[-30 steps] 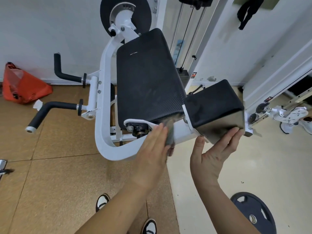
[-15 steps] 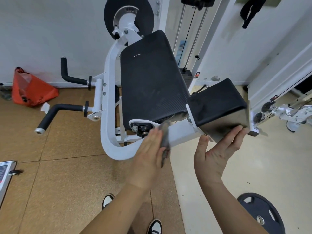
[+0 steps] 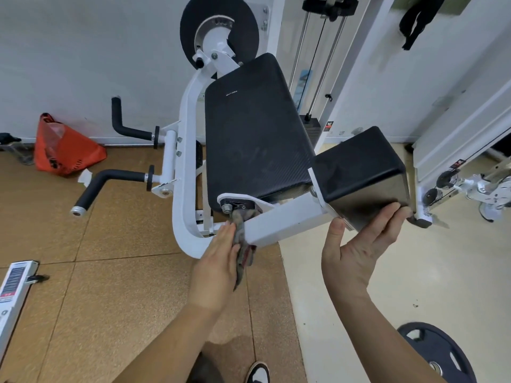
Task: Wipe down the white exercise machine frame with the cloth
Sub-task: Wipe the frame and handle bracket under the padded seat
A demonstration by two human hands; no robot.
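The frame (image 3: 279, 221) is glossy white painted metal; the pads (image 3: 254, 139) are matt textured black vinyl; the cloth (image 3: 243, 236) is limp grey fabric.

views: we are working with one view only, head-worn; no second view is overlapping it.
position: we are standing over the machine, looking from above.
facing: we are pointing forward and down; white frame (image 3: 284, 221) mid-picture, shoe (image 3: 258, 374) at the bottom edge.
nearness: we are sitting close; left hand (image 3: 218, 261) and right hand (image 3: 356, 250) are reaching in from below.
lens: wide-angle; edges are bowing.
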